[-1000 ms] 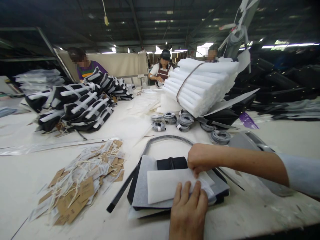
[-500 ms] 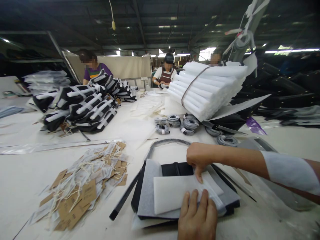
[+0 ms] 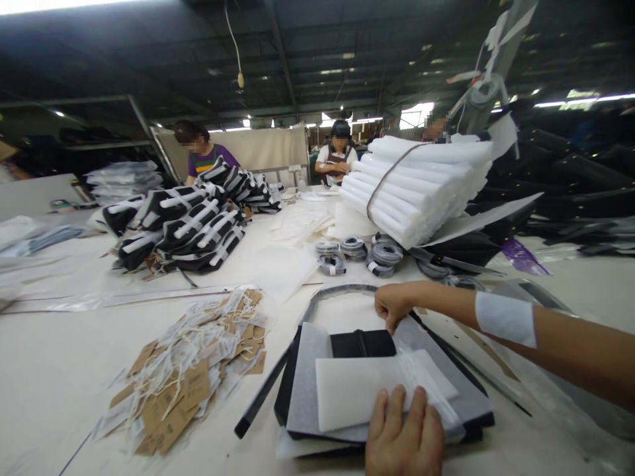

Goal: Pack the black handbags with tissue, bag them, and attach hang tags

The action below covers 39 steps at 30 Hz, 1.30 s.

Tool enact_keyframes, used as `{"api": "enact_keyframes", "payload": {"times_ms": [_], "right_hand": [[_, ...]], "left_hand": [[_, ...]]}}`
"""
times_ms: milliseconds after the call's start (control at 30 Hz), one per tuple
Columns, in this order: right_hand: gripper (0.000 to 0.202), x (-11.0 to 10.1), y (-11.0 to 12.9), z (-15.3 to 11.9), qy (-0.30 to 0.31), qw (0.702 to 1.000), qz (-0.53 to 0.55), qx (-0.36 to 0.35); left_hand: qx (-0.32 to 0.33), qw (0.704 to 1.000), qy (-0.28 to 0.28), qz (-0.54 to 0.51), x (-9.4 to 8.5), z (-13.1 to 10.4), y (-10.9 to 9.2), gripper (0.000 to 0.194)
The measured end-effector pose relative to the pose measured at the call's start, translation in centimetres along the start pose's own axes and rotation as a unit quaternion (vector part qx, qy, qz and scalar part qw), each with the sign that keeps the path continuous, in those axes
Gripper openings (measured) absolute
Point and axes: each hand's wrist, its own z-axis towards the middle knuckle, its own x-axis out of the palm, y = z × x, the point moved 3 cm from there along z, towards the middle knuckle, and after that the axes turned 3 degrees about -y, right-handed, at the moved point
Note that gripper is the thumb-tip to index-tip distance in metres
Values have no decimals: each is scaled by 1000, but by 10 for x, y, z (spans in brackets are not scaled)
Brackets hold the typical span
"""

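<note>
A black handbag (image 3: 284,390) lies flat, with thin white tissue (image 3: 303,377) over its front. A black flap strap (image 3: 364,342) with a narrow loop shows through a gap at the top. Below the strap lies a white foam sheet (image 3: 347,390), with a clear plastic strip (image 3: 421,370) across its right part. My left hand (image 3: 404,430) rests on the sheet's lower edge, fingers stretched out. My right hand (image 3: 397,304) is closed at the strap's right end, thumb pointing down; what its fingers hold is hidden. The wrapped handle (image 3: 342,291) arches behind.
Tags with strings (image 3: 183,383) lie heaped at left. Coiled grey straps (image 3: 384,254) sit behind the bag, before a tied bundle of white foam rolls (image 3: 407,185). Black-and-white wrapped bags (image 3: 183,225) are piled back left. Co-workers (image 3: 340,155) stand beyond the table.
My right hand has moved up off the foam sheet to the strap's right end. My left hand stays on the sheet. The whole view has shifted, so things appear farther right and lower.
</note>
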Motion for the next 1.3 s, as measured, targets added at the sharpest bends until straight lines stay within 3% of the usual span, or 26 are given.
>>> {"api": "enact_keyframes", "payload": {"times_ms": [100, 167, 300, 367, 467, 667, 800, 867, 1000, 1067, 1167, 1300], "right_hand": [[29, -4, 7, -29, -76, 996, 26, -25], [38, -1, 16, -54, -117, 991, 51, -50], [80, 21, 32, -83, -117, 988, 78, -63], [103, 29, 34, -82, -100, 990, 89, -36], [113, 31, 33, -67, -41, 993, 108, -9], [113, 19, 28, -38, 21, 993, 115, -32], [93, 19, 23, -39, 14, 987, 144, -67], [72, 18, 23, -49, -32, 986, 147, -75], [41, 25, 37, -91, -226, 965, 125, -52], [43, 45, 51, -116, -292, 948, 119, -48], [48, 92, 74, -142, -339, 931, 96, -94], [50, 136, 82, -152, -424, 898, 37, -114]], "left_hand": [[4, 1000, -4, -4, -1, 1, 1, 33], [11, 1000, 1, -6, -2, 2, 2, 34], [32, 999, 35, -19, -4, 6, 4, 36], [39, 998, 41, -22, -6, 7, 4, 37], [40, 998, 38, -20, -8, 9, 4, 37], [73, 994, 80, 3, -16, 19, 2, 39], [73, 988, 133, -1, -21, 21, 3, 40], [76, 986, 151, -11, -22, 18, 5, 34], [81, 980, 180, -16, -21, 13, 8, 24], [82, 979, 188, -15, -22, 13, 8, 22], [80, 977, 197, -23, -25, 18, 5, 24], [113, 957, 265, -44, -39, 34, 9, 25]]}}
